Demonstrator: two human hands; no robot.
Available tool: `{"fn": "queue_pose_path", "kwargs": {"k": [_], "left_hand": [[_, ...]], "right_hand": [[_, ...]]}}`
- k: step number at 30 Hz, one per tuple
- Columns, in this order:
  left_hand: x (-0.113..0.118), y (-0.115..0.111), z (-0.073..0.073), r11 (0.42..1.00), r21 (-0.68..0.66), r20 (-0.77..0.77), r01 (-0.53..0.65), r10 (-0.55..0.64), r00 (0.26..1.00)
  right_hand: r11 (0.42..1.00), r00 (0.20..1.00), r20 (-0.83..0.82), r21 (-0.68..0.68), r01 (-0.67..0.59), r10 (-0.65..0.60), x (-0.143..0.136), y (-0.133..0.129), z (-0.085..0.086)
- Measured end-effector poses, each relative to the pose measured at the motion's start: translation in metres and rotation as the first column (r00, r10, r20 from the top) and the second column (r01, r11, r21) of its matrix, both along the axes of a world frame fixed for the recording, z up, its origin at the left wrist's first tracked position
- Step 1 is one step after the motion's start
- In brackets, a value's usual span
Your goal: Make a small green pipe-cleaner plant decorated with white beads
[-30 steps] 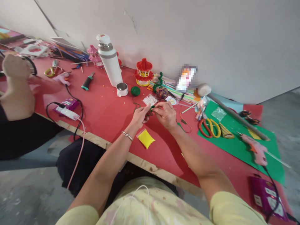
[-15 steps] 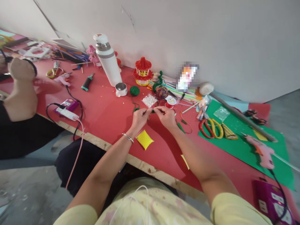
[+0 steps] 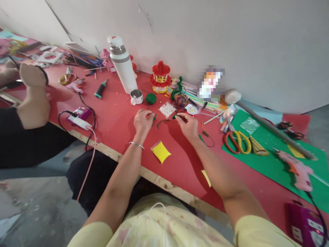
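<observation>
My left hand (image 3: 143, 122) is closed in a pinch above the red table, with a small green piece (image 3: 154, 119) at its fingertips. To the right, my right hand (image 3: 189, 126) pinches a small dark green piece (image 3: 174, 117) between thumb and finger. A thin green strand (image 3: 161, 122) shows in the gap between the hands; whether it joins either piece I cannot tell. Just beyond lies a clear bag of white beads (image 3: 167, 109). A yellow packet (image 3: 161, 152) rests flat on the table between my forearms.
A white thermos (image 3: 124, 70), its cup (image 3: 136, 97), a green yarn ball (image 3: 151, 98) and a red pavilion model (image 3: 160, 77) stand behind. Scissors (image 3: 236, 140) and a pink glue gun (image 3: 295, 168) lie right on green sheet (image 3: 280, 171). Another person's hand (image 3: 32, 77) is at left.
My hands were together at one small green piece; now they are apart, the left drawn leftward, each with green at its fingertips. The view has shifted slightly.
</observation>
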State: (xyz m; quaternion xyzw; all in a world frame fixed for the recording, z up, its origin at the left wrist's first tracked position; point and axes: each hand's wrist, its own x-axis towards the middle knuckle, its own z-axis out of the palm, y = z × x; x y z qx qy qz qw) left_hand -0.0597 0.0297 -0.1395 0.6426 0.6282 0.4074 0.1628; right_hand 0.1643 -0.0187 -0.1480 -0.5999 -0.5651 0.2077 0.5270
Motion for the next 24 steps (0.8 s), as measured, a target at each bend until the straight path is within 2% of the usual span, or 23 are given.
{"fn": "queue_pose_path", "kwargs": {"k": [5,8,9,11,12,13,15,17,20,22,24], "left_hand": [[0.000,-0.006,-0.004,0.991,-0.129,-0.261,0.021,-0.054,0.964],[-0.001,-0.004,-0.006,0.994,-0.093,-0.241,0.054,-0.075,0.968],[0.001,-0.003,-0.005,0.995,-0.080,-0.167,0.066,-0.078,0.983],[0.007,-0.003,-0.002,0.988,-0.098,0.100,0.119,-0.109,0.989],[0.010,-0.004,0.000,0.973,-0.150,0.289,0.175,-0.126,0.949],[0.014,-0.005,0.003,0.946,-0.219,0.479,0.238,-0.108,0.871],[0.020,-0.010,0.009,0.852,-0.315,0.712,0.418,-0.079,0.698],[0.023,-0.014,0.013,0.804,-0.315,0.813,0.504,-0.045,0.581],[0.022,-0.018,0.017,0.739,-0.312,0.877,0.597,-0.016,0.480],[0.021,-0.018,0.016,0.713,-0.314,0.887,0.628,-0.016,0.462],[0.023,-0.017,0.013,0.706,-0.318,0.877,0.633,-0.035,0.480]], "right_hand": [[0.999,0.996,0.078,0.026,-0.035,0.033,-0.002,-0.002,0.003],[0.997,0.990,0.121,0.019,-0.080,0.078,-0.005,-0.003,0.003],[0.996,0.988,0.126,0.013,-0.092,0.090,-0.005,-0.003,0.002],[0.995,0.987,0.126,0.004,-0.104,0.103,-0.006,-0.003,0.002],[0.994,0.986,0.126,0.002,-0.106,0.105,-0.006,-0.003,0.002],[0.994,0.986,0.128,0.002,-0.110,0.108,-0.006,-0.003,0.001],[0.991,0.981,0.142,-0.001,-0.132,0.131,-0.006,-0.003,0.001],[0.986,0.973,0.164,-0.012,-0.165,0.165,-0.006,-0.003,0.002],[0.977,0.969,0.126,-0.028,-0.209,0.211,-0.007,-0.003,0.003],[0.971,0.970,0.053,-0.040,-0.236,0.238,-0.010,-0.004,0.005],[0.956,0.959,-0.011,-0.064,-0.285,0.285,-0.013,-0.006,0.007]]}}
